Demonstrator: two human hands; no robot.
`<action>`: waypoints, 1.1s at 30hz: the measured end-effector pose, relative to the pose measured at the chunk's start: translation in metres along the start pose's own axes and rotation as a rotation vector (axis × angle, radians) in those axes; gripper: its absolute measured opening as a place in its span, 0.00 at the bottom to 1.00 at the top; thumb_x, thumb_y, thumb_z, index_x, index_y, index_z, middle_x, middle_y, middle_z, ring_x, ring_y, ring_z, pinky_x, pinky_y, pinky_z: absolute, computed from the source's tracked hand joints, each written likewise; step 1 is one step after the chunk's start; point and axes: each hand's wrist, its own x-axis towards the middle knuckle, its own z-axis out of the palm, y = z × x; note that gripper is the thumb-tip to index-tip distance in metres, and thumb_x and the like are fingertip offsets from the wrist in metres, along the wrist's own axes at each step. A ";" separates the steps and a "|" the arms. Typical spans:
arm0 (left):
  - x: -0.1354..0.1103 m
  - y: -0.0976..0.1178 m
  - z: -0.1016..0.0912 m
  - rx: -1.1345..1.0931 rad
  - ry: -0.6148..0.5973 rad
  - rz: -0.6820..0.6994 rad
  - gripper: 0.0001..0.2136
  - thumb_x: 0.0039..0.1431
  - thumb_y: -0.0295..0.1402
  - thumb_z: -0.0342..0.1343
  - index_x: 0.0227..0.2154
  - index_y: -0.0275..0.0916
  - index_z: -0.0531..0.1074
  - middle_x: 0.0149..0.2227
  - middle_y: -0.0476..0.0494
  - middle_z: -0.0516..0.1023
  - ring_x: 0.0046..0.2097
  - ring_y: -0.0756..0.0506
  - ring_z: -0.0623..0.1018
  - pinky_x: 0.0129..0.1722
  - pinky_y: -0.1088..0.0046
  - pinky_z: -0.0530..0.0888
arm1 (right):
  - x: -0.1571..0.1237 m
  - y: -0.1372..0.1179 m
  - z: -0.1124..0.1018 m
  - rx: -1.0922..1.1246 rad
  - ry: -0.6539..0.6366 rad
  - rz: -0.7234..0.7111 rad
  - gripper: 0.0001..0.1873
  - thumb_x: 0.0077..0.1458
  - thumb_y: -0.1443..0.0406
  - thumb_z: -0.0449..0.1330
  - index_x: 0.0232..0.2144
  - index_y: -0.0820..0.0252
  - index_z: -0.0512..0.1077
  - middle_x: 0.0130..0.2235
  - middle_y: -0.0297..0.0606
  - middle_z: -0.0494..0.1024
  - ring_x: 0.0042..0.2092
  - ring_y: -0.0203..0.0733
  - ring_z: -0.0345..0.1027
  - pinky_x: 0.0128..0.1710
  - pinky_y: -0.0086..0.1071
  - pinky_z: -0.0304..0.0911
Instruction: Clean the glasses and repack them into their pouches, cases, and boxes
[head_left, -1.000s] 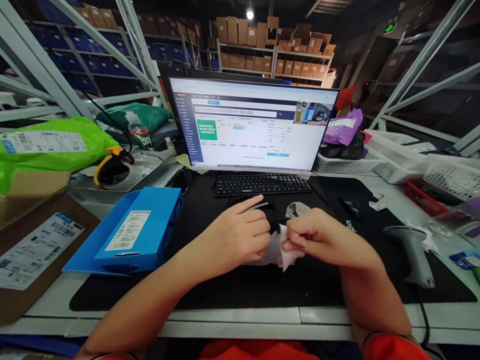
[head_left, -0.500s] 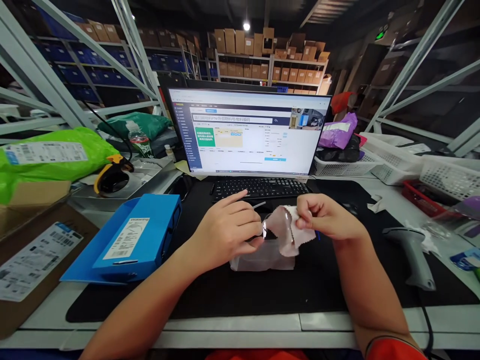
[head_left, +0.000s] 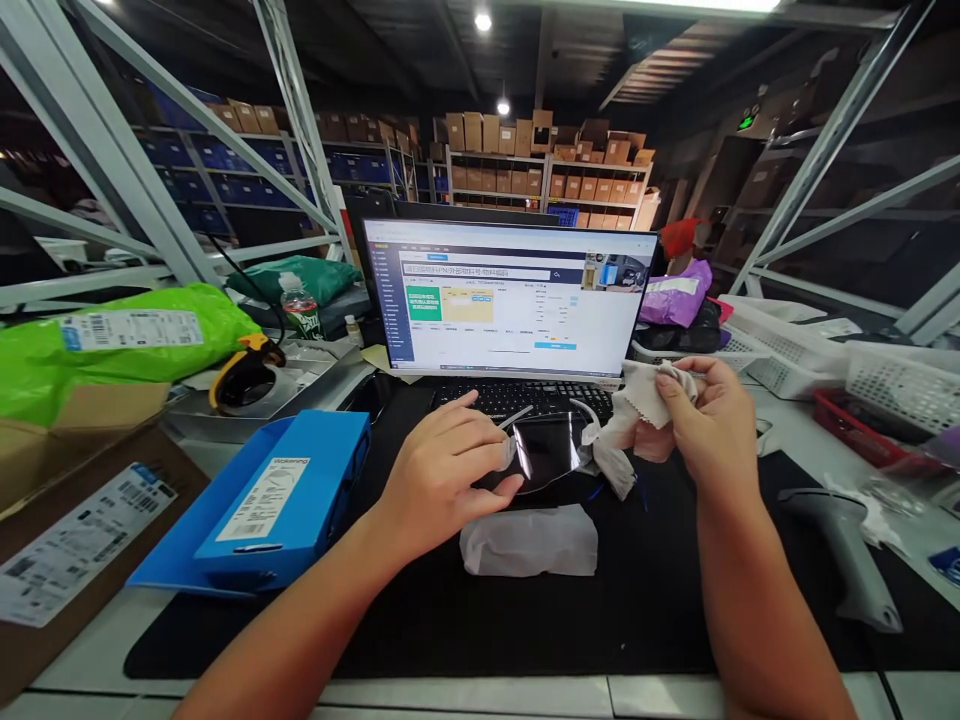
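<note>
My left hand [head_left: 450,465] is closed on the left side of a pair of glasses [head_left: 551,445]. A dark, shiny lens area with a white glare streak shows beside my fingers, and pale temples point away from me. In my right hand [head_left: 709,420] a crumpled, light grey-pink cleaning cloth [head_left: 637,415] with zigzag edges is pinched between thumb and fingers. Its lower part hangs right of the glasses, near a greyish crumpled bit [head_left: 616,470] by the right temple. A whitish translucent sleeve [head_left: 529,541] lies flat on the black mat [head_left: 622,620], nearer to me.
Behind my hands stand a keyboard [head_left: 495,400] and a monitor [head_left: 502,300]. An open blue box [head_left: 285,500] and a cardboard box [head_left: 82,560] are on the left. To the right lie a barcode scanner [head_left: 844,550] and white baskets [head_left: 892,375].
My right hand has moved the cloth off the glasses, up and to the right. The dark lens area is now uncovered. My left hand still holds the glasses; the view has tilted up.
</note>
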 end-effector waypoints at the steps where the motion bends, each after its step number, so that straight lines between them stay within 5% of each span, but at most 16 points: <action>1: 0.000 0.000 -0.001 -0.001 0.007 0.001 0.05 0.54 0.28 0.63 0.27 0.38 0.72 0.31 0.48 0.80 0.35 0.49 0.78 0.58 0.54 0.75 | -0.002 -0.002 0.000 0.026 0.034 0.014 0.18 0.57 0.53 0.62 0.43 0.57 0.67 0.32 0.39 0.76 0.28 0.41 0.69 0.27 0.33 0.64; 5: -0.001 0.001 -0.002 0.002 0.037 -0.004 0.05 0.53 0.27 0.65 0.28 0.38 0.73 0.30 0.48 0.80 0.35 0.49 0.79 0.57 0.54 0.75 | -0.007 -0.012 0.004 0.062 0.077 0.055 0.16 0.56 0.53 0.63 0.39 0.55 0.67 0.29 0.35 0.75 0.25 0.40 0.66 0.25 0.32 0.61; 10: -0.003 0.001 -0.001 0.011 0.125 -0.029 0.06 0.54 0.30 0.66 0.30 0.39 0.73 0.30 0.48 0.80 0.35 0.48 0.80 0.54 0.53 0.77 | -0.010 -0.018 0.005 -0.111 -0.084 0.147 0.16 0.56 0.50 0.62 0.31 0.55 0.66 0.25 0.32 0.72 0.21 0.38 0.63 0.23 0.32 0.56; 15: -0.006 0.003 0.004 0.041 0.235 -0.094 0.09 0.52 0.33 0.69 0.31 0.39 0.73 0.29 0.47 0.80 0.34 0.46 0.80 0.51 0.56 0.79 | -0.012 -0.013 0.015 -0.355 -0.184 0.029 0.18 0.57 0.54 0.61 0.23 0.56 0.63 0.22 0.31 0.70 0.25 0.37 0.59 0.26 0.31 0.50; 18: -0.009 0.004 0.008 0.102 0.268 -0.096 0.09 0.52 0.32 0.68 0.32 0.38 0.73 0.31 0.45 0.81 0.34 0.46 0.80 0.42 0.65 0.81 | -0.019 -0.013 0.039 -0.030 -0.183 0.102 0.16 0.53 0.57 0.65 0.26 0.55 0.61 0.23 0.29 0.71 0.24 0.36 0.59 0.26 0.30 0.52; 23: -0.018 0.007 0.019 0.145 0.247 -0.111 0.09 0.53 0.29 0.68 0.35 0.35 0.75 0.33 0.42 0.82 0.37 0.45 0.81 0.38 0.71 0.79 | -0.043 -0.030 0.082 0.763 -0.285 0.489 0.22 0.38 0.60 0.75 0.25 0.57 0.64 0.25 0.28 0.73 0.25 0.33 0.65 0.25 0.26 0.61; 27: -0.020 0.011 0.028 0.154 0.203 -0.166 0.08 0.55 0.31 0.66 0.34 0.35 0.75 0.34 0.41 0.82 0.37 0.44 0.81 0.38 0.70 0.79 | -0.054 -0.051 0.081 1.114 -0.337 0.809 0.15 0.39 0.67 0.72 0.32 0.61 0.75 0.35 0.36 0.81 0.34 0.35 0.74 0.35 0.25 0.71; 33: -0.020 0.011 0.035 0.145 0.164 -0.321 0.05 0.55 0.29 0.63 0.34 0.36 0.74 0.36 0.42 0.81 0.38 0.43 0.81 0.38 0.69 0.78 | -0.059 -0.068 0.059 1.265 -0.693 0.696 0.33 0.32 0.79 0.61 0.46 0.59 0.73 0.47 0.41 0.81 0.46 0.42 0.76 0.48 0.32 0.72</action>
